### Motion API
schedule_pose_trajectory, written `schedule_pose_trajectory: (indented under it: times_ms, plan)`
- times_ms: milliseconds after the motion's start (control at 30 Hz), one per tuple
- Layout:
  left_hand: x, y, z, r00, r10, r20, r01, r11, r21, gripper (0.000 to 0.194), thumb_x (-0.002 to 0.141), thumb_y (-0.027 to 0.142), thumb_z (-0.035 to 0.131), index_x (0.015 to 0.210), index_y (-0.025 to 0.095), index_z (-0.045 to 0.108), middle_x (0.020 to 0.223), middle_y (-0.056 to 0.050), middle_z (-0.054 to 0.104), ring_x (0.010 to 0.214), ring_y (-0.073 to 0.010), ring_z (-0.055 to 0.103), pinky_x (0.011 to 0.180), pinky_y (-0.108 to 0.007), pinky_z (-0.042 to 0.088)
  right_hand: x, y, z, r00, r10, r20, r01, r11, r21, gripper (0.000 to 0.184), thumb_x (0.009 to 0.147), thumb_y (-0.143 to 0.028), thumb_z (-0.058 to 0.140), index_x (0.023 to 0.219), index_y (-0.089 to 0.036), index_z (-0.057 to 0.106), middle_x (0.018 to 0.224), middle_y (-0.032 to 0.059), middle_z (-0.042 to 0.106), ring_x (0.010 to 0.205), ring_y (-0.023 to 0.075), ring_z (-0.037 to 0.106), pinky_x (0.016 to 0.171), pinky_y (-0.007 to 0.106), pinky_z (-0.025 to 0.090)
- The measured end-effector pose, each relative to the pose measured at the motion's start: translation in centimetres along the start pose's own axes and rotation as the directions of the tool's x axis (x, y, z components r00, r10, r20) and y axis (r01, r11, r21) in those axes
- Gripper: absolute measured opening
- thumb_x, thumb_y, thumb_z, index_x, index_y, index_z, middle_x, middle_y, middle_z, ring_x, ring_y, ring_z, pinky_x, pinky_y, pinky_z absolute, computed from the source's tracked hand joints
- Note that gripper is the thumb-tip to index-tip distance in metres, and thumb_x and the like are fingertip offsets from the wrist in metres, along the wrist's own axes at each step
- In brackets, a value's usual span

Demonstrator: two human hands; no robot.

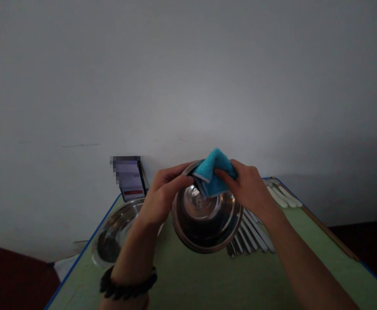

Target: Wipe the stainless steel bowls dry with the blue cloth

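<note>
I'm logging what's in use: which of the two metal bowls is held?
The bowl in the left hand, with the blue cloth at its rim; the other bowl stands on the green table.

Hands [163, 191] gripping steel bowl [207, 232] and blue cloth [216, 174], cutlery [250, 234] on green table [191, 280]

The held bowl [207, 217] is smooth, glossy metal; the blue cloth [216, 176] looks matt and fuzzy.

A bunched blue cloth [216, 165] overlaps a tilted, shiny metal bowl [207, 221].
</note>
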State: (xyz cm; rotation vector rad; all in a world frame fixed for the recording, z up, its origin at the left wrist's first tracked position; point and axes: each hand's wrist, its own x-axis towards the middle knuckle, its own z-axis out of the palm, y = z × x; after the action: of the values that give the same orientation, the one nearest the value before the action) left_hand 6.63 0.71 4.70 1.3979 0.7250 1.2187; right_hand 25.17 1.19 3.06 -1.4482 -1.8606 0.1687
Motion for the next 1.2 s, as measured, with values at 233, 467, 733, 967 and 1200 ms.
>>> schedule_pose_trajectory:
  times_ms: [233, 467, 733, 967, 1200]
  plan:
    - [0.4, -0.7, 0.6, 0.913, 0.215, -0.348, -0.225, 0.974, 0.014, 0.027, 0.07, 0.02, 0.059, 0.095, 0.021, 0.07, 0.069, 0.001, 0.069, 0.054, -0.0109, 0.061, 0.051, -0.02, 0.048, 0.3, 0.5, 0.7, 0.978, 0.172, -0.118, -0.148, 0.971, 0.188, 0.042, 0.085, -0.053, 0.038, 0.065, -0.017, 0.049, 0.056, -0.0006, 0.049, 0.053, 0.0117, 0.046, 0.05, 0.024, 0.028]
    - [0.5, -1.8, 1.3, 0.714, 0.444, -0.542, -0.407, 0.892, 0.195, 0.034, 0.074, 0.02, 0.056, 0.106, 0.025, 0.064, 0.106, 0.002, 0.066, 0.104, -0.0194, 0.058, 0.091, -0.03, 0.045, 0.3, -0.1, 2.1, 0.968, 0.246, 0.036, -0.248, 0.942, 0.226, 0.032, 0.082, -0.045, 0.043, 0.073, -0.016, 0.052, 0.064, 0.003, 0.056, 0.056, 0.014, 0.05, 0.051, 0.025, 0.032]
    - [0.6, -1.4, -0.8, 0.987, 0.07, -0.143, -0.07, 0.998, 0.006, 0.032, 0.077, 0.022, 0.053, 0.107, 0.017, 0.062, 0.111, -0.007, 0.064, 0.096, -0.0207, 0.062, 0.079, -0.029, 0.051, 0.1, 0.9, -0.1, 0.996, -0.019, 0.084, 0.016, 0.999, 0.036, 0.016, 0.083, -0.029, 0.049, 0.092, -0.019, 0.056, 0.075, 0.0033, 0.062, 0.066, 0.0154, 0.055, 0.06, 0.026, 0.036]
    - [0.6, -1.4, -0.7, 0.995, 0.098, 0.0, -0.089, 0.908, 0.409, 0.028, 0.082, 0.03, 0.054, 0.106, 0.021, 0.063, 0.098, -0.003, 0.069, 0.087, -0.0146, 0.062, 0.077, -0.024, 0.049, -0.2, -0.1, 0.3, 0.997, -0.057, 0.055, 0.058, 0.998, -0.022, 0.018, 0.085, -0.033, 0.047, 0.092, -0.019, 0.056, 0.071, 0.0034, 0.062, 0.062, 0.0151, 0.055, 0.057, 0.026, 0.035]
    - [1.1, -1.7, -0.6, 0.952, 0.258, -0.165, -0.143, 0.851, 0.505, 0.027, 0.079, 0.031, 0.057, 0.101, 0.02, 0.066, 0.085, -0.002, 0.071, 0.077, -0.0156, 0.064, 0.067, -0.025, 0.051, 0.1, 0.1, 1.2, 0.99, 0.107, -0.091, -0.116, 0.988, -0.099, 0.033, 0.087, -0.045, 0.039, 0.08, -0.017, 0.055, 0.061, 0.0058, 0.059, 0.052, 0.0165, 0.052, 0.05, 0.027, 0.029]
